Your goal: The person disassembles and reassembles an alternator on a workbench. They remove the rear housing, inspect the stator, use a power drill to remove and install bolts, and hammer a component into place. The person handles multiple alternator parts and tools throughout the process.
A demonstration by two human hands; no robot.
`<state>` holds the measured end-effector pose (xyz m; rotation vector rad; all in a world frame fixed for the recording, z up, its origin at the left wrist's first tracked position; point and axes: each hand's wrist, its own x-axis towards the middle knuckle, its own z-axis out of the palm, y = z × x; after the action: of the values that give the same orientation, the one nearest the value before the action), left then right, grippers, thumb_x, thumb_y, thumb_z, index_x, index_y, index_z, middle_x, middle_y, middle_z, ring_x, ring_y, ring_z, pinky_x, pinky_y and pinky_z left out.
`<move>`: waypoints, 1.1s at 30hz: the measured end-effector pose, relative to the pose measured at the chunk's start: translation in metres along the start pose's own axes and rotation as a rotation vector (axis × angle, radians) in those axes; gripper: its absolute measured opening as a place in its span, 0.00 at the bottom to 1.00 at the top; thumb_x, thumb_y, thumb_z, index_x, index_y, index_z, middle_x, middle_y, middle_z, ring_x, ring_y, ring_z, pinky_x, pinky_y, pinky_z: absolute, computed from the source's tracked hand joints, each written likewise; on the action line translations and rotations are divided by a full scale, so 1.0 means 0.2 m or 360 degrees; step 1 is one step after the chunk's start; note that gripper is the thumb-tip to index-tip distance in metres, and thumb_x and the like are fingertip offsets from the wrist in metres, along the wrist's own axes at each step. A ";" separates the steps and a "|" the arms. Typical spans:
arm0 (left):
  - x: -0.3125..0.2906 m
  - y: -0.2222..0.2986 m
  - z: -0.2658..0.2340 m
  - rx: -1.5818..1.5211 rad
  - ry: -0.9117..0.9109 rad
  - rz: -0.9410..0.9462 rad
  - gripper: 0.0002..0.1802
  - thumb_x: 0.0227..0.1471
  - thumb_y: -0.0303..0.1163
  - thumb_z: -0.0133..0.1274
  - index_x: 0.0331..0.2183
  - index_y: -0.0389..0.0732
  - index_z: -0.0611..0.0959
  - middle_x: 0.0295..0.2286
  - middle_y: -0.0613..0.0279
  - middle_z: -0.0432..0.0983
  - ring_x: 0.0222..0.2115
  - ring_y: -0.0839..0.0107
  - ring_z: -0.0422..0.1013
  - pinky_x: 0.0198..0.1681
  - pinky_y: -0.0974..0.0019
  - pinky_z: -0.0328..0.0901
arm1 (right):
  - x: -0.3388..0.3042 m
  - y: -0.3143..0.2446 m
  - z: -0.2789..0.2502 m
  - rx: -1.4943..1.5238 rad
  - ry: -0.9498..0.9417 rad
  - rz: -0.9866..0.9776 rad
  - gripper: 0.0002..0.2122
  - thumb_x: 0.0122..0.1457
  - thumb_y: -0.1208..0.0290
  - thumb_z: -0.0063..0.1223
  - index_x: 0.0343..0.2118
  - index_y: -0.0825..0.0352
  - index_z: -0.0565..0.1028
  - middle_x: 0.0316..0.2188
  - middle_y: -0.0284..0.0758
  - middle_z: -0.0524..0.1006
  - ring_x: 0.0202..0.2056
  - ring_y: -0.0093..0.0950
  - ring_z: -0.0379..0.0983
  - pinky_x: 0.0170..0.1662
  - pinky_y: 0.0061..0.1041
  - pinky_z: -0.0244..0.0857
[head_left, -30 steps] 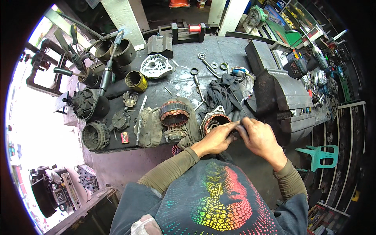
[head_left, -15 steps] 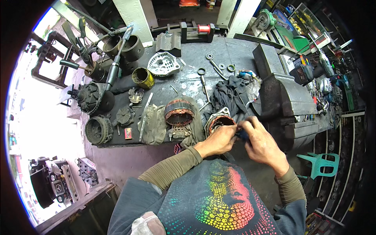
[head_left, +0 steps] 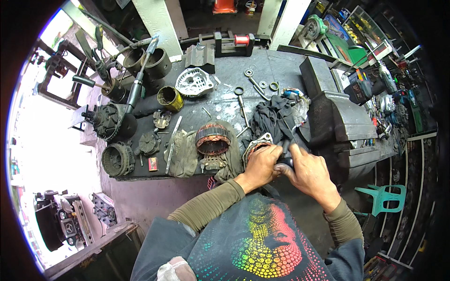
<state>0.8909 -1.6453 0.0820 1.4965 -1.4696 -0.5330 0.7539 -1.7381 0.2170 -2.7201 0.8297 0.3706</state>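
Note:
My left hand (head_left: 263, 166) is closed, its fingers curled at the near side of an alternator housing (head_left: 266, 137). Copper windings (head_left: 253, 148) show inside that housing, at the bench's front edge. Close beside it, my right hand (head_left: 310, 172) is closed around a dark object (head_left: 286, 161) that sits between both hands. Most of that object is hidden by fingers, so its kind cannot be told. To the left, a stator with copper windings (head_left: 213, 140) stands on a drab cloth (head_left: 184, 152).
Beyond my hands lies a dark crumpled cloth (head_left: 269, 114). An aluminium alternator cover (head_left: 193, 82), a yellow can (head_left: 170, 99), bearings (head_left: 263, 85) and a round housing (head_left: 117, 158) are spread over the bench. A bulky dark metal block (head_left: 344, 117) stands right.
My right hand has turned and lowered slightly, its thumb now reaching toward the left hand. The left hand's fingers are more curled. The view has shifted a little.

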 end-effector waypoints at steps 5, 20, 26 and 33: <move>0.02 0.02 0.02 -0.0155 0.0038 0.0124 0.33 0.40 0.20 0.60 0.52 0.31 0.74 0.49 0.36 0.73 0.53 0.37 0.69 0.53 0.46 0.67 | 0.00 0.00 -0.01 0.0088 0.0422 -0.0656 0.15 0.51 0.78 0.60 0.43 0.67 0.72 0.39 0.48 0.73 0.39 0.49 0.76 0.43 0.47 0.71; -0.08 0.03 0.06 -0.0169 -0.0147 -0.0189 0.24 0.44 0.21 0.61 0.46 0.32 0.77 0.38 0.44 0.77 0.43 0.42 0.75 0.46 0.47 0.70 | -0.06 0.01 0.03 0.0031 0.0302 -0.0319 0.25 0.59 0.52 0.64 0.52 0.64 0.72 0.39 0.41 0.72 0.36 0.41 0.77 0.36 0.40 0.74; -0.05 0.01 0.03 -0.0025 -0.0082 -0.0042 0.29 0.46 0.21 0.60 0.52 0.31 0.73 0.50 0.37 0.71 0.51 0.37 0.70 0.53 0.47 0.68 | -0.04 0.03 0.09 0.0265 0.0494 -0.0474 0.13 0.57 0.69 0.61 0.40 0.67 0.71 0.33 0.47 0.75 0.34 0.45 0.77 0.33 0.42 0.72; -0.03 0.04 -0.04 0.0071 -0.0131 -0.0077 0.29 0.48 0.28 0.65 0.52 0.33 0.77 0.47 0.41 0.77 0.49 0.40 0.73 0.55 0.48 0.68 | -0.06 0.00 0.05 0.0022 0.0436 -0.0279 0.20 0.62 0.57 0.61 0.49 0.67 0.73 0.30 0.39 0.74 0.27 0.40 0.79 0.28 0.38 0.73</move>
<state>0.8926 -1.6351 0.0900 1.5644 -1.5205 -0.6008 0.7418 -1.7278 0.2111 -2.8418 0.6459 -0.0458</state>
